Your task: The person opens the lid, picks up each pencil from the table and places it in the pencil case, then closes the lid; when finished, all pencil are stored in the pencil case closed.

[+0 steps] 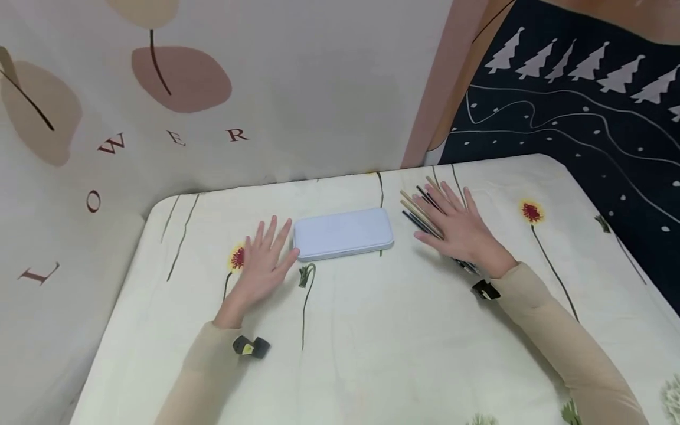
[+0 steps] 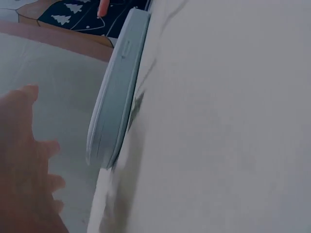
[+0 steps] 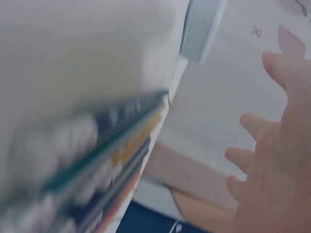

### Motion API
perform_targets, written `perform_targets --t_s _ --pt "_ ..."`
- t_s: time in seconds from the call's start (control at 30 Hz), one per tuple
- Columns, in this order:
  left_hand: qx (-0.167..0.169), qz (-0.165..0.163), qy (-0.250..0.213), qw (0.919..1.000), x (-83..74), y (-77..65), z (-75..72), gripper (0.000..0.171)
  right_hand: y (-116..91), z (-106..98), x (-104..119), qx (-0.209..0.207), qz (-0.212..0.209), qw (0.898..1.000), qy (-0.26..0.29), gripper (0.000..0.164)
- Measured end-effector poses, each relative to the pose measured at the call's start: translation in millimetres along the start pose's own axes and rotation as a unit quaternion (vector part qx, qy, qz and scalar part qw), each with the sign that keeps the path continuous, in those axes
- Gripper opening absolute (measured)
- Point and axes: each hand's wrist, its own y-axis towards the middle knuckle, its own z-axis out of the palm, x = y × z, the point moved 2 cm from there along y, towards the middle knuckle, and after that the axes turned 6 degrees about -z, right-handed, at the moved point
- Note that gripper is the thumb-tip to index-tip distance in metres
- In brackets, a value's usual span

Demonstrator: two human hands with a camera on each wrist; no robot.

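Observation:
A pale blue, rounded rectangular case (image 1: 344,233) lies flat on the cloth between the two hands; its closed side faces the left wrist view (image 2: 116,92). My left hand (image 1: 264,265) hovers at the case's left end, fingers spread, holding nothing. Over a bundle of slim pens (image 1: 417,221) to the right of the case, my right hand (image 1: 459,230) stretches out with straight, parted fingers. It covers the middle of the bundle in the head view. The right wrist view shows the pens, blurred, lying on the cloth apart from the raised fingers (image 3: 250,127).
A white cloth (image 1: 350,330) with printed flowers covers the table. Behind it hangs a pale curtain (image 1: 340,118) with leaf shapes and letters. Dark fabric with white trees (image 1: 563,118) lies beyond the right edge. Each wrist carries a small black camera (image 1: 251,347).

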Motion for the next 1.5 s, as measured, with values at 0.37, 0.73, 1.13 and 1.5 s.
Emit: perform_targets --t_s 0.37,0.73,1.13,1.5 --pt "0.052 -0.03 -0.185 0.981 -12.9 13.1 23.4 0.066 24.9 16.2 38.6 -0.015 -0.136 0.991 0.01 0.061" --pt "0.052 -0.039 -0.212 0.9751 -7.0 19.4 22.8 0.079 53.4 19.1 73.8 -0.013 -0.215 0.976 0.027 0.043" --pt "0.03 -0.03 -0.138 0.9895 -12.7 31.9 27.2 0.107 64.9 29.0 86.2 0.02 -0.241 0.969 0.041 0.038" --pt "0.011 -0.051 -0.091 0.9945 -13.0 43.5 21.0 0.104 71.6 35.5 87.3 -0.032 -0.243 0.966 0.083 0.036"
